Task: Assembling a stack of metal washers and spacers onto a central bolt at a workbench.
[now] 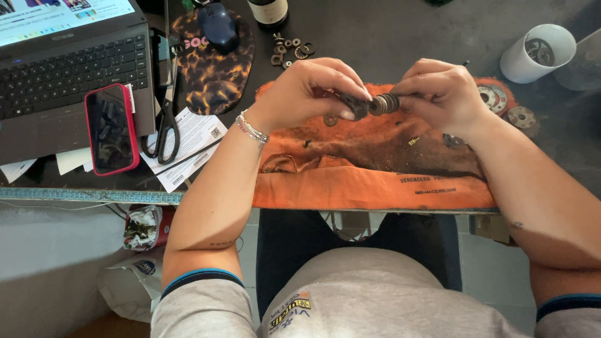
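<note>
Both hands up over the orange cloth (375,169), centre of frame. My left hand (307,91) has its fingers (347,114) clamped on a dark flat part; my right hand (441,94) has its fingers closed on the other end of a short stack of washers (383,104), so the stack sits between the two hands, above the cloth, not touching it. To do this well, I'd say: keep the stack axis level, squeeze from both ends so the rings stay coaxial, work low over the cloth so a slip lands soft. Count: stack looks like four or five rings, can't resolve exactly. One loose washer (330,120) on the cloth below my left thumb. Small pile of nuts and washers (289,50) on the table top centre, roughly eight. Two discs (504,106) at right edge of cloth. One white cup (537,53) upper right, with parts inside. One phone (111,128), one scissors (166,122), one laptop (69,69), one mouse (217,25), all left.
</note>
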